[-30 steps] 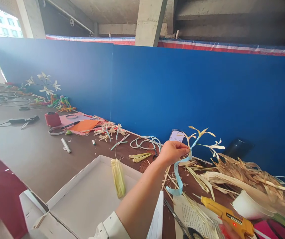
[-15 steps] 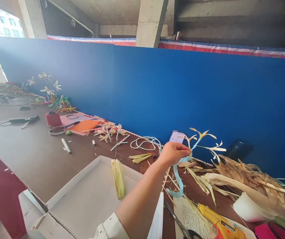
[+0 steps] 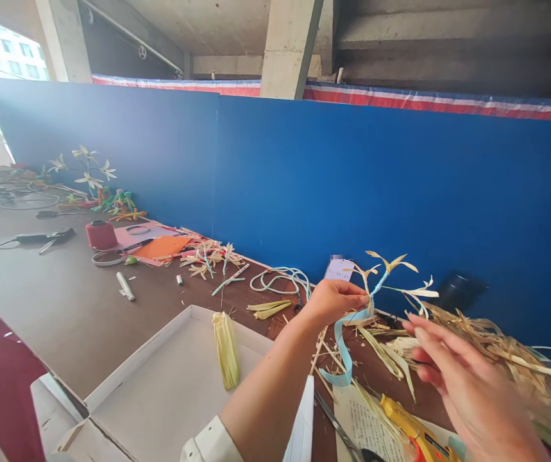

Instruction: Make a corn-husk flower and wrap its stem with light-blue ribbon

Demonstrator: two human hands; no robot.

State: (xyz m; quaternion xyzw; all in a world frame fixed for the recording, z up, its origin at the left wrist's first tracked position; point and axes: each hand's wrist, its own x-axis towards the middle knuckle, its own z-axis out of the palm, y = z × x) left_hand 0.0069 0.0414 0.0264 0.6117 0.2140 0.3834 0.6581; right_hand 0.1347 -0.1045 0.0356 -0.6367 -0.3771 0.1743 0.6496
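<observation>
My left hand (image 3: 337,303) is closed in a pinch around the stem of a corn husk flower spray (image 3: 381,280), held above the table. Pale petals spread from its branching stems, partly wrapped in light blue. A strip of light blue tape (image 3: 344,353) hangs in a curl below these fingers. At the lower right, my right hand (image 3: 462,375) is raised beside the spray with fingers stretched out, apparently holding nothing; its wrist side is blurred. Below it sits a yellow glue gun (image 3: 412,427), partly hidden by that hand, with scissors (image 3: 340,427) to the left.
Dried corn husks (image 3: 501,340) heap up at the right. A shallow white box (image 3: 150,398) holds a husk bundle (image 3: 226,350). Behind my left hand, a phone (image 3: 340,269) shows a timer. A blue panel (image 3: 275,173) borders the table's back; husk flowers (image 3: 208,256) lie before it.
My right hand has come into view from the lower right and is now near the flower spray. My left hand still pinches the stem in nearly the same place.
</observation>
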